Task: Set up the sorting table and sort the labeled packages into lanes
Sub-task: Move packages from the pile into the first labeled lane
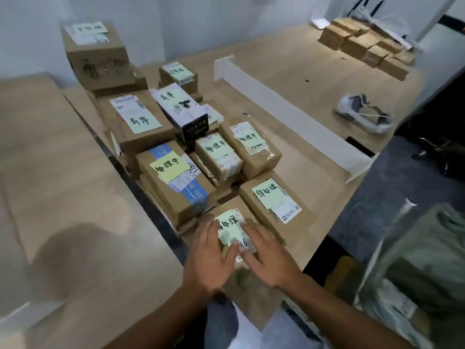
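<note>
One package [247,282], long axis near-to-far

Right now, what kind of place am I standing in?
Probably a parcel sorting room: labelled cardboard packages stacked on a wooden table, a white divider across it, more boxes at the far end.

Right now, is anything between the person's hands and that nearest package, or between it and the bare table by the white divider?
No. The left hand and right hand lie flat on the nearest package, touching its green note. Nothing visible lies on the table between it and the white divider.
</note>
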Motion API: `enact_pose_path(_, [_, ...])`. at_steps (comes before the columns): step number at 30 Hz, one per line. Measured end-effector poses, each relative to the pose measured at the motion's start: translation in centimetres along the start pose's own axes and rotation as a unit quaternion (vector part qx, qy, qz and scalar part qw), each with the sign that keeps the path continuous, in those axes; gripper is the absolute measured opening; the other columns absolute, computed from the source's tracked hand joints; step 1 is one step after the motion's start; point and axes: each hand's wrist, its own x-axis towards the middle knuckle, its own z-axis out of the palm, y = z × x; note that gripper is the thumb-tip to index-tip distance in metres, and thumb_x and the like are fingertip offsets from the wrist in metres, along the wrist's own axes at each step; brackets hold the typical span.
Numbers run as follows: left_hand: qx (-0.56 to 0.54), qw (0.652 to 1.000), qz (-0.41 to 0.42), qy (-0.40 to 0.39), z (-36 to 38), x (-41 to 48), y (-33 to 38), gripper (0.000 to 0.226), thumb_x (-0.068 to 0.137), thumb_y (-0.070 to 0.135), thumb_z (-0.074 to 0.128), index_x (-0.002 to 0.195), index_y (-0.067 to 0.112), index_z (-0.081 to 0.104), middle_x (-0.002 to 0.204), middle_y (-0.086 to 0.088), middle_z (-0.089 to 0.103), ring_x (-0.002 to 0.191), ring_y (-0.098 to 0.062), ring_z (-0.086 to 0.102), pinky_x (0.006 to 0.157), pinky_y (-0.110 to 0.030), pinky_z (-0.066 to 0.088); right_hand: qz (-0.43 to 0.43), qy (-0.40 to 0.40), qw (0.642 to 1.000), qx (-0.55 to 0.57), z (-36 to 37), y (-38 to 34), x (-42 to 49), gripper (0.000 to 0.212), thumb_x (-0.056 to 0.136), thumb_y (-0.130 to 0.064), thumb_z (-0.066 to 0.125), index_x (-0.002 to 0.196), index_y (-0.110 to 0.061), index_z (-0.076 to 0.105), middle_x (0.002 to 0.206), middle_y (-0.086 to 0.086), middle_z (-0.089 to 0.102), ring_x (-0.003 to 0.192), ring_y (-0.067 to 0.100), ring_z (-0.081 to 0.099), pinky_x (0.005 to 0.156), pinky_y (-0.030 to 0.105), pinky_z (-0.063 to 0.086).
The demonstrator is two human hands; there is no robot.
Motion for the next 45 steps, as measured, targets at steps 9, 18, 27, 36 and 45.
enact_pose_path(9, [-0.046,0.98,-0.179,0.079,5.8,0.3,0.8,0.062,0.092,0.036,0.069,0.144,0.029,0.036,0.144,0.006,0.05,0.129,-0.014,0.05,0.108,-0.04,0.046,-0.016,-0.041,0.999,0.015,0.6,3.8,4.4,0.072,0.095,-0.044,0.056,0.157,-0.022,0.026,0.156,0.01,0.024,0.139,0.028,0.033,0.111,0.041,0.04])
enact_pose_path(18, [-0.106,0.956,-0.229,0.147,8.0,-0.1,1.9,0.092,0.086,0.02,0.07,0.128,0.077,0.012,0.127,0.033,0.046,0.105,0.032,0.043,0.078,0.009,0.032,-0.032,-0.109,0.993,0.042,0.7,6.4,5.7,0.088,0.091,-0.04,0.063,0.16,-0.025,0.011,0.149,0.011,0.022,0.134,0.032,0.04,0.108,0.043,0.044])
enact_pose_path(27, [-0.121,0.952,-0.247,0.135,7.6,-6.1,2.0,0.089,0.086,0.037,0.071,0.145,0.063,0.011,0.136,0.039,0.047,0.113,0.015,0.053,0.086,-0.001,0.039,-0.084,-0.114,0.989,0.047,0.0,5.4,1.1,0.084,0.09,-0.036,0.067,0.154,-0.035,0.012,0.136,-0.007,0.019,0.123,0.024,0.051,0.1,0.044,0.053])
enact_pose_path(36, [-0.183,0.935,-0.197,0.232,4.6,-7.9,2.4,0.084,0.089,0.038,0.068,0.133,0.08,0.01,0.123,0.053,0.049,0.108,0.025,0.052,0.078,0.003,0.041,-0.117,-0.032,0.992,-0.034,-0.9,0.2,-0.9,0.081,0.091,-0.045,0.06,0.156,-0.032,0.013,0.143,0.003,0.024,0.125,0.018,0.031,0.099,0.037,0.044])
enact_pose_path(45, [-0.091,0.886,-0.262,0.372,-13.3,-22.9,-4.7,0.091,0.085,0.045,0.07,0.156,0.049,0.013,0.136,0.02,0.061,0.104,-0.009,0.065,0.076,-0.015,0.046,-0.333,-0.044,0.942,-0.018,5.8,-21.5,-4.3,0.078,0.084,-0.061,0.051,0.152,-0.037,0.021,0.136,-0.004,0.029,0.118,0.017,0.046,0.077,0.029,0.052])
